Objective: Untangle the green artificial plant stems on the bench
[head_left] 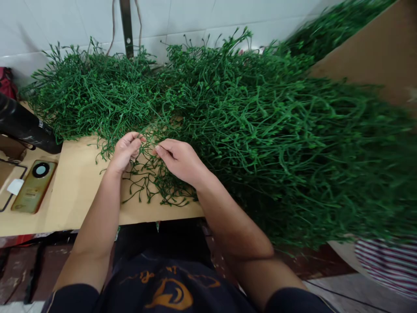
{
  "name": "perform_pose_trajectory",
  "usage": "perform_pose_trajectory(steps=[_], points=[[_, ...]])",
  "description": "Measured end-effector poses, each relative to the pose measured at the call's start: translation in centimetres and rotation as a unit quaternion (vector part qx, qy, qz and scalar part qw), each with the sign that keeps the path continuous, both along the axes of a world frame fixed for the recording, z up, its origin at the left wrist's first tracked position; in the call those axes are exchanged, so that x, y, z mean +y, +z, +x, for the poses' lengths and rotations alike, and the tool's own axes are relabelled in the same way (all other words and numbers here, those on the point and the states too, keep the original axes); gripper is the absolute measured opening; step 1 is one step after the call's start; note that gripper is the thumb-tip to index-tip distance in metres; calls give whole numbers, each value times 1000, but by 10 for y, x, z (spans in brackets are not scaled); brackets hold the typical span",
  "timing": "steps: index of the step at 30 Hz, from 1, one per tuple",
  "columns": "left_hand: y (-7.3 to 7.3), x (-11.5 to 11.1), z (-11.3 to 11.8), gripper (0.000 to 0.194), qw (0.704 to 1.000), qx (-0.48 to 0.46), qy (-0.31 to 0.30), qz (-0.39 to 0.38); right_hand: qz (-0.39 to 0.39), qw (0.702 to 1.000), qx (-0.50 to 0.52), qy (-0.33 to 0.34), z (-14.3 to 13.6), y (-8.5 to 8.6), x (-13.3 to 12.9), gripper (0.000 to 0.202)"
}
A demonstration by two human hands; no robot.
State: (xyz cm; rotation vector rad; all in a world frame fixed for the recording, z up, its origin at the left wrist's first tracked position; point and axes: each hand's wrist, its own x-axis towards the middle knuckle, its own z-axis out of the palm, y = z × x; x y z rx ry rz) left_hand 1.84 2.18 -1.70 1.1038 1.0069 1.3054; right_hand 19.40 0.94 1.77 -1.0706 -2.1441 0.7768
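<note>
My left hand and my right hand face each other just above the table, a small gap between their fingertips. Both have thumb and fingers pinched together on thin green plastic plant stems. Where exactly each stem runs inside the fingers is too fine to make out. Below the hands, a loose scatter of short branching stems lies on the tan board. Right behind and beside my right hand rises a large heap of the same green stems. Another heap lies behind my left hand.
A gold phone lies on the left, near a black cylinder. A brown cardboard panel stands at the back right. The tiled wall and a metal upright close off the back. Striped cloth shows lower right.
</note>
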Motion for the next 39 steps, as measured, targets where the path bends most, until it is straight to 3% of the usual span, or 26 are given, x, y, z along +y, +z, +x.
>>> perform_pose_trajectory(steps=[4, 11, 16, 21, 23, 27, 32, 36, 39], points=[[2, -3, 5, 35, 996, 86, -28, 1, -3, 1000, -14, -4, -5, -6, 5, 31], [-4, 6, 3, 11, 986, 158, 28, 43, 14, 997, 77, -6, -9, -18, 5, 32], [-10, 10, 6, 8, 941, 316, 76, 90, 34, 996, 85, 6, -10, -20, -5, 35], [-14, 10, 12, 9, 898, 405, 95, 142, 41, 993, 112, 1, -5, -23, -10, 41], [-15, 10, 12, 10, 897, 413, 103, 122, 32, 990, 134, -14, -6, -25, -9, 41], [-13, 11, 9, 16, 920, 378, 86, 56, 5, 977, 205, -62, -13, -30, -2, 39], [-8, 9, 14, 27, 937, 335, 37, 89, -46, 937, 336, -85, -21, -33, 3, 35], [-15, 10, 15, 20, 924, 361, 105, 71, -20, 936, 334, -108, -22, -34, 2, 34], [-19, 10, 15, 10, 910, 393, 123, 47, -29, 941, 331, -63, -22, -33, 1, 35]])
